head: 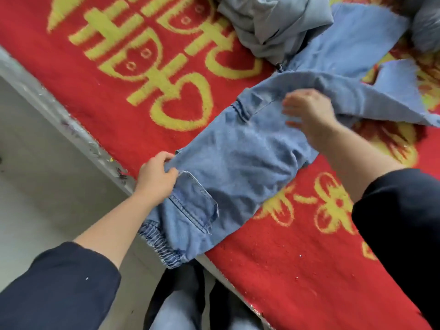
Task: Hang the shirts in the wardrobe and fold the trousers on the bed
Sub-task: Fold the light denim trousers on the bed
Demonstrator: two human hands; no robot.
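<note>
Light blue denim trousers (238, 163) with flap pockets lie stretched across the bed's red blanket with yellow patterns (119, 103), their gathered elastic cuff (162, 246) hanging past the bed edge. The left hand (156, 178) pinches the fabric at the trouser leg's side, fingers curled round it. The right hand (309, 113), blurred, lies with fingers straight and spread on the denim near the folded-over upper part. A crumpled pale grey garment (273, 22) sits beyond, touching the trousers
</note>
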